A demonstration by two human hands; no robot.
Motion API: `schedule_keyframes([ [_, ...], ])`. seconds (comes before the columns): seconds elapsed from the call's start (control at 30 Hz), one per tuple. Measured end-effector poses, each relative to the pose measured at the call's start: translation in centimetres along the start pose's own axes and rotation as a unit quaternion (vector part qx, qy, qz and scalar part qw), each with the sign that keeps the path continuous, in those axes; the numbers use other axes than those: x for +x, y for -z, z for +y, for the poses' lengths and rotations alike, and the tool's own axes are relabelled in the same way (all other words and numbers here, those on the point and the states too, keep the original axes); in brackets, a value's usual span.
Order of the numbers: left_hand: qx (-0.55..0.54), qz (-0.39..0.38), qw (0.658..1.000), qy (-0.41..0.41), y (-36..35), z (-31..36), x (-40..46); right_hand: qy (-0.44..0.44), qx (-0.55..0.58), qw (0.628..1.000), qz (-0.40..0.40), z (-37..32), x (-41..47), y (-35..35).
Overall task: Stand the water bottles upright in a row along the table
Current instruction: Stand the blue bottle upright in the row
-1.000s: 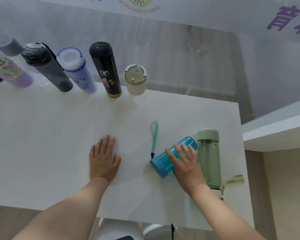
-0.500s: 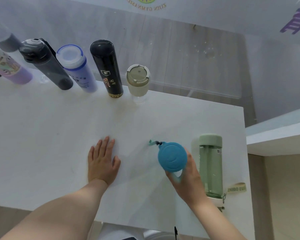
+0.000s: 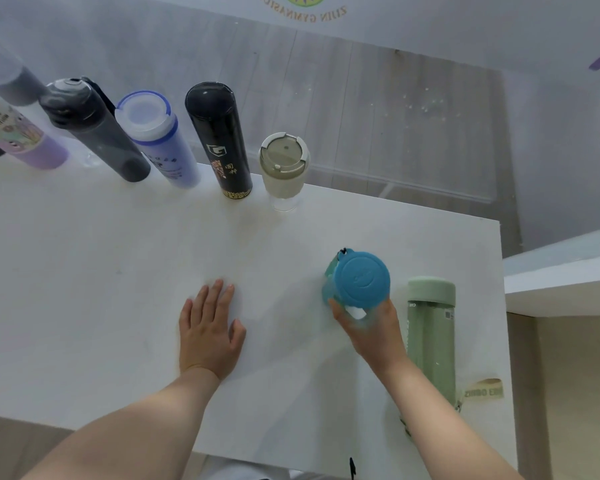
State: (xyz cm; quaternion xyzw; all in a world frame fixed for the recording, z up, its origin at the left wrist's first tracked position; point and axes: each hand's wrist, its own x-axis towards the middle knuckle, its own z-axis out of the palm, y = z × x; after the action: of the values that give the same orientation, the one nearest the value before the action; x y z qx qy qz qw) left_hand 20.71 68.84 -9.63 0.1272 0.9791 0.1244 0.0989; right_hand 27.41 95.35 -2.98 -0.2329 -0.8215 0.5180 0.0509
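Two hands in view, both over the white table point(image 3: 84, 289). Right hand point(image 3: 371, 332) wraps the blue bottle point(image 3: 361, 280) from the near side, fingers curled around its body just under the cap; body mostly hidden by the cap, seen cap-on from above, so it's upright or close to it. Can't tell if its base touches the table. A teal strap hangs at the bottle's far-left edge. Right forearm comes in from the lower right, wrist bent up toward the bottle.

Left hand point(image 3: 210, 329) lies flat, palm down on the table, fingers straight and close together pointing away, thumb out to the right. Well apart from the blue bottle, to its left.

Green bottle point(image 3: 430, 341) lies on its side just right of the right hand, pale green cap pointing away, near the table's right edge. A tag at its near end carries mirrored-looking lettering, not readable for sure.

Far edge, row of upright bottles, right to left: short beige-lidded cup point(image 3: 284, 168), black flask point(image 3: 219, 140) with a grey G-shaped logo and gold characters, lavender bottle point(image 3: 158, 138) with small dark print too small to read, dark grey bottle point(image 3: 94, 129), purple bottle point(image 3: 18, 140) with a cartoon label, cut off by the frame.

Beyond the table, inverted lettering looks like "ZUIN GYMNASIUM".
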Motion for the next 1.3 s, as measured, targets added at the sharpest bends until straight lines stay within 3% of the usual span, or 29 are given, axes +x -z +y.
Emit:
schedule_keyframes([
  [0.13, -0.006, -0.001, 1.000, -0.002, 0.1, 0.0, 0.1, -0.008, 0.040, 0.999, 0.022, -1.5, 3.6, -0.5],
  [0.57, 0.000, -0.013, 1.000, -0.004, 0.1, -0.1, 0.1, 0.026, 0.010, 0.996, 0.081, -4.5, 14.6, -2.4],
  [1.0, -0.010, -0.017, 1.000, -0.002, 0.2, -0.1, 0.2, 0.010, 0.013, 0.990, 0.138, -4.8, 15.8, -3.7],
  [1.3, -0.006, -0.019, 1.000, -0.003, 0.2, -0.1, 0.2, 0.007, 0.000, 0.993, 0.118, -4.5, 15.9, -3.4],
])
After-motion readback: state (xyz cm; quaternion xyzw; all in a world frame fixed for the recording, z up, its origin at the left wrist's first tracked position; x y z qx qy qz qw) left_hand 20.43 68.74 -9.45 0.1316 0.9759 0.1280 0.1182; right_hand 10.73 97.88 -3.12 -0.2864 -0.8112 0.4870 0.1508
